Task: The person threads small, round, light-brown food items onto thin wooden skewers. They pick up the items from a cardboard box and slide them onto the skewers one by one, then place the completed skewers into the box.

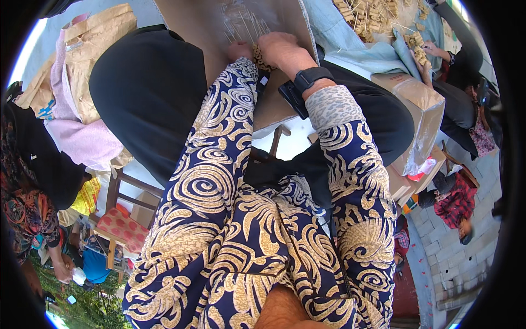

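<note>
My left hand (pixel 240 51) and my right hand (pixel 279 46) are close together over an open cardboard box (pixel 283 94) between my knees. A bundle of tan, ring-ended food rolls (pixel 261 61) on thin sticks sits between them. Both hands are curled against this bundle, though the fingertips are hidden. Pale thin sticks (pixel 248 24) fan out beyond my hands over clear plastic film (pixel 234 12). A dark object with a small white label (pixel 264 80) lies just below the bundle. My right wrist wears a black strap (pixel 314 78) with a dark device attached.
Many skewered tan rolls (pixel 370 18) are heaped at upper right on a blue woven sheet (pixel 345 45), where another person's hand (pixel 430 48) holds some. A taped carton (pixel 415 103) stands right of my knee. Left are brown paper (pixel 90 61), a pink cloth (pixel 86 140) and a wooden chair (pixel 135 193).
</note>
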Demonstrator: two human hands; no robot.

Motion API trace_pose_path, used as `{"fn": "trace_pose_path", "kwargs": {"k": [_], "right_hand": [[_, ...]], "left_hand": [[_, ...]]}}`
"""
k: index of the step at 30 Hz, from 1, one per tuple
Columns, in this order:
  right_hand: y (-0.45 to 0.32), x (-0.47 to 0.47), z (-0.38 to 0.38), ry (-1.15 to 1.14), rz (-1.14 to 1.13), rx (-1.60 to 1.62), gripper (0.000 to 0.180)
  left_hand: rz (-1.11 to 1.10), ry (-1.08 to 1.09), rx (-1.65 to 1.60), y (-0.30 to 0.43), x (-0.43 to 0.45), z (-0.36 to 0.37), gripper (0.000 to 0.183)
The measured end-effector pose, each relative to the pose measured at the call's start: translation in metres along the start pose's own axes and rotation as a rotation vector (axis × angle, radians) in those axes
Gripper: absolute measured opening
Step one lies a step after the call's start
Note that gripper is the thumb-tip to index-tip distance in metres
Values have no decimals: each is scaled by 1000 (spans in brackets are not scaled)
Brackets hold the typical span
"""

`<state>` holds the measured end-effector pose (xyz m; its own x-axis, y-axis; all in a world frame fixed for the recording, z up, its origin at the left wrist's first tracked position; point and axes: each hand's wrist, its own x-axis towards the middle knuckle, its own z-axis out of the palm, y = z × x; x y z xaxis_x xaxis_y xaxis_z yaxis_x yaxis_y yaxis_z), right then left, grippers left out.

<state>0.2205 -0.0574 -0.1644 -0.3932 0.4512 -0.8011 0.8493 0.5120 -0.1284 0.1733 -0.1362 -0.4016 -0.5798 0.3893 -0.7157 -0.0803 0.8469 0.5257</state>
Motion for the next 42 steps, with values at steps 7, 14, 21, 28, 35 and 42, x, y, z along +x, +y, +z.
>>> {"fn": "trace_pose_path", "kwargs": {"k": [7,14,21,28,35,42], "right_hand": [[-29,-42,9,219,-86,-3,18],[30,45,52,214,192,142,22],[50,56,131,-59,203,-16,24],[58,59,160,-11,164,-9,20],[60,65,176,68,123,-15,18],[64,58,174,58,117,58,17]], "left_hand": [[307,-194,652,-10,36,27,25],[369,-520,816,19,34,0,27],[547,-453,892,25,13,-7,33],[469,-364,691,23,-12,-11,28],[178,-356,488,28,-20,-18,26],[263,-293,620,34,-37,-22,24]]}}
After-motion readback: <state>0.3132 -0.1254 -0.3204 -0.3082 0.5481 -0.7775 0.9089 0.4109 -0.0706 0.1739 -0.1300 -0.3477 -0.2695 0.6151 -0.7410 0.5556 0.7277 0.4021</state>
